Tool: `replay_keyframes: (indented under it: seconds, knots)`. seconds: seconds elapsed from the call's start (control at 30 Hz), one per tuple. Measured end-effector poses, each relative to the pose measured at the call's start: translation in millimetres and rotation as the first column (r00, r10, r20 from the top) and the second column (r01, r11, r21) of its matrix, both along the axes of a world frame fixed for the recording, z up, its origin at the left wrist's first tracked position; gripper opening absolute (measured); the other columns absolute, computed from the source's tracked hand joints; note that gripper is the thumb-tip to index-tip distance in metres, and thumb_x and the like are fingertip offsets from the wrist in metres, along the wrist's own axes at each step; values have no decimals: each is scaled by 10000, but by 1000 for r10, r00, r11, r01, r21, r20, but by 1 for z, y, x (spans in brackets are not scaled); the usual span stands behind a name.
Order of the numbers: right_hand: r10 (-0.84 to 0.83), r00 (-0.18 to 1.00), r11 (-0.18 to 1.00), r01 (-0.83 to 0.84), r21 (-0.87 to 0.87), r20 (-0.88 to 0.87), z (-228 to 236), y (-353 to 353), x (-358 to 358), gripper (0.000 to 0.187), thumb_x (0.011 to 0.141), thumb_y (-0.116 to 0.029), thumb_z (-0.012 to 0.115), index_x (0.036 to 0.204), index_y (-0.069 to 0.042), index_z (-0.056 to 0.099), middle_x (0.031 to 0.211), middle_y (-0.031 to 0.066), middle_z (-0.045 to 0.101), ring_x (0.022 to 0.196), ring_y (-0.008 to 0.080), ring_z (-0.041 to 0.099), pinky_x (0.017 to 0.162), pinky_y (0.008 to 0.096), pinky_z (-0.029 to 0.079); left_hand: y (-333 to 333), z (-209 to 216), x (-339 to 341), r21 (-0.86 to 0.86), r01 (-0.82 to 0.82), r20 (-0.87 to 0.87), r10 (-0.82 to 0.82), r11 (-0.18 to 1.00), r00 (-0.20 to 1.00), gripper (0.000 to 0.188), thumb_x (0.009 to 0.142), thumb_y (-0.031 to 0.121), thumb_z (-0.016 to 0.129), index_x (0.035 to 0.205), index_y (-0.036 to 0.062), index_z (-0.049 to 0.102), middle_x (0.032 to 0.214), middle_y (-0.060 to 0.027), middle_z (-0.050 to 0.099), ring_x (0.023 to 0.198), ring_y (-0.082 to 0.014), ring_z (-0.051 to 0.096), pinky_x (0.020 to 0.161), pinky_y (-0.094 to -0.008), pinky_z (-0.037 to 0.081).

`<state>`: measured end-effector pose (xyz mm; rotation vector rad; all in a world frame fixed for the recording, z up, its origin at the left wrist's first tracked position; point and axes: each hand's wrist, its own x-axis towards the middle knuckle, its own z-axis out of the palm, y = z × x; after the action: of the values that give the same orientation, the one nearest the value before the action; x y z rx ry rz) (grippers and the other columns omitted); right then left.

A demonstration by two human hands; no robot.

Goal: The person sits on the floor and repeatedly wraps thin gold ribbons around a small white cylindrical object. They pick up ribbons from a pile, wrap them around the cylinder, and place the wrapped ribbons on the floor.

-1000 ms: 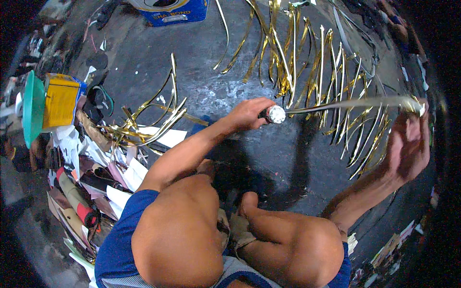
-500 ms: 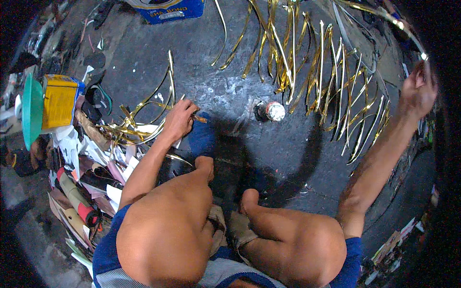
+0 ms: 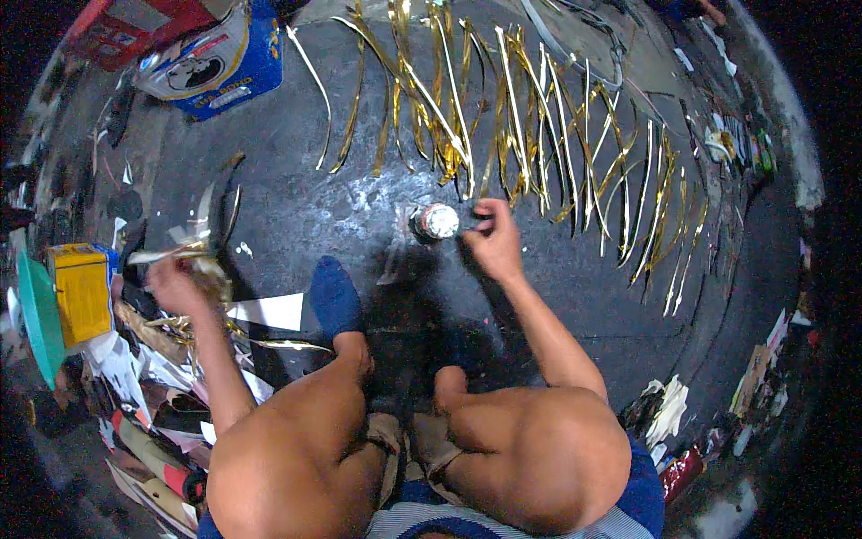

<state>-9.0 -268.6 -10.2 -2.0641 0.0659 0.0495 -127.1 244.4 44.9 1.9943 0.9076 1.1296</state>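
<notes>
The left hand, blurred, is at the loose strips on the left; I cannot tell if it grips one. The right hand is curled just beside the round container; its grip is also unclear. The gold strips, in a row beyond, seem light, flexible, perhaps slippery; better pinch one end. Unlike half a second before, the right hand is not stretched far right.
</notes>
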Motion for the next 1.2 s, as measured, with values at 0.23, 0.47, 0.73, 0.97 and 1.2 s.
replay_keyframes:
  seconds: [0.23,0.47,0.73,0.97,1.2]
  knots:
    - [222,958,969,-198,-145,179,32,58,-5,577,681,-148,856,1189,-45,602,1085,123,630,1027,313,631,884,388,512,-104,143,41,-59,241,-190,-248,969,950,131,920,32,644,1039,32,700,943,-23,665,773,-104,581,668,-259,471]
    - [-161,986,913,167,372,-46,52,44,10,582,767,-133,856,1219,-16,510,1068,110,679,894,174,680,750,310,555,-221,36,70,-864,420,-71,-893,277,444,250,841,-47,608,1058,-30,732,851,-41,673,700,-99,602,641,-244,480]
    - [25,1000,881,-30,472,18,89,81,-20,653,778,-119,863,1280,-23,455,1123,121,659,987,175,670,736,297,599,-227,-29,62,-891,237,453,-734,-387,506,406,910,-21,561,1314,-57,575,996,-114,721,779,-145,692,670,-290,577]
    - [-53,992,993,64,95,-115,63,36,-12,658,770,-166,862,1272,-31,458,1118,168,698,969,247,713,765,363,596,-234,-4,59,-936,202,350,-837,-289,422,279,860,-19,647,1136,-38,684,872,-57,718,672,-97,638,557,-252,504]
    - [-156,985,968,136,211,80,51,11,0,643,768,-155,863,1261,-18,475,1132,168,670,961,243,690,761,360,600,-242,-57,114,-796,549,-182,-965,257,188,149,778,28,742,917,59,785,803,-41,748,711,-94,653,619,-262,504]
